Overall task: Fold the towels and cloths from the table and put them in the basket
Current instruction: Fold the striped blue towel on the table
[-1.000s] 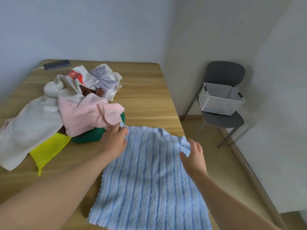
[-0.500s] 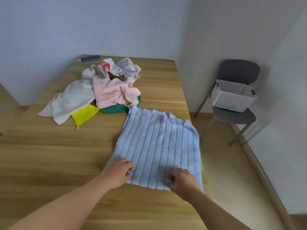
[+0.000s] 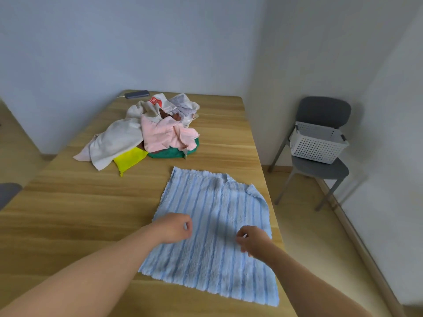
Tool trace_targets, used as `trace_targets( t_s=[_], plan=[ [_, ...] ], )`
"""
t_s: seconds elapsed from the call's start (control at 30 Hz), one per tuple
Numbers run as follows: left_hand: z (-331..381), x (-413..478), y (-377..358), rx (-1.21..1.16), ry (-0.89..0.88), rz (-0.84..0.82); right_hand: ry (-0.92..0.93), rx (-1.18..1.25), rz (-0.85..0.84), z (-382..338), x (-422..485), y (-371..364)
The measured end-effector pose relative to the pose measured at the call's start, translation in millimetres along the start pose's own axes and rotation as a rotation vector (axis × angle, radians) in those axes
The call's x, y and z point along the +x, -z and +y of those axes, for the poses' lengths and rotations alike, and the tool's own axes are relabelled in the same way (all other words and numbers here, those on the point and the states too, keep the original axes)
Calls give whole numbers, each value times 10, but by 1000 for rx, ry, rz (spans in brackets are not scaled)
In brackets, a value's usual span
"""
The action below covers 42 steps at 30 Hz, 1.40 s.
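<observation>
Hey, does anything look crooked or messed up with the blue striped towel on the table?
Yes. The blue striped towel is not flat: its far right corner is rumpled and turned over by the right edge of the table, and the whole towel lies askew to that edge. Smoothing it first would likely help.

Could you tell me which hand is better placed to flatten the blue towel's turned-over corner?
Likely the right hand: it is over the blue towel nearer the folded corner; the left hand is farther.
</observation>
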<state>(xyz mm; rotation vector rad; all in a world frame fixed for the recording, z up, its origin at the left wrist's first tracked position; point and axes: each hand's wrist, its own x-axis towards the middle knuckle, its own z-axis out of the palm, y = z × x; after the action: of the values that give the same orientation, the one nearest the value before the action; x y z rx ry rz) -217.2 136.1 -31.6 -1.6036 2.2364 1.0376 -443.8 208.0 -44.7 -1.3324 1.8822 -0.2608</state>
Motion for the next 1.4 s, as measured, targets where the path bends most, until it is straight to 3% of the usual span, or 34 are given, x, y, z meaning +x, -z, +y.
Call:
trace_targets(
  t_s=[0.37,0.53,0.77,0.9,0.97,1.03,1.13,1.17,1.23,1.3,1.4],
  plan=[
    [134,486,51,-217,-3,128,-215,217,366,81,543,318],
    [176,763,12,-461,24,174,-255,58,515,104,845,412],
    [298,1033,-20,-747,127,115,-349,162,466,158,1214,450],
    [454,1142,64,-949,178,138,-197,334,533,-59,1182,445],
    [538,1180,122,-1090,229,114,-27,452,363,-257,1077,408],
    [595,1209,171,-1179,272,41,105,501,59,-422,989,369],
    [624,1264,171,-1034,271,77,93,496,-327,-493,974,369],
    [605,1290,156,-987,266,126,72,520,-325,-473,1011,377],
    [547,1313,145,-980,272,157,23,478,-101,-390,1144,374],
    [483,1300,175,-1033,303,125,1,126,137,-283,1270,375],
    [393,1283,227,-1008,372,92,23,-149,137,-190,1372,346]
  ],
)
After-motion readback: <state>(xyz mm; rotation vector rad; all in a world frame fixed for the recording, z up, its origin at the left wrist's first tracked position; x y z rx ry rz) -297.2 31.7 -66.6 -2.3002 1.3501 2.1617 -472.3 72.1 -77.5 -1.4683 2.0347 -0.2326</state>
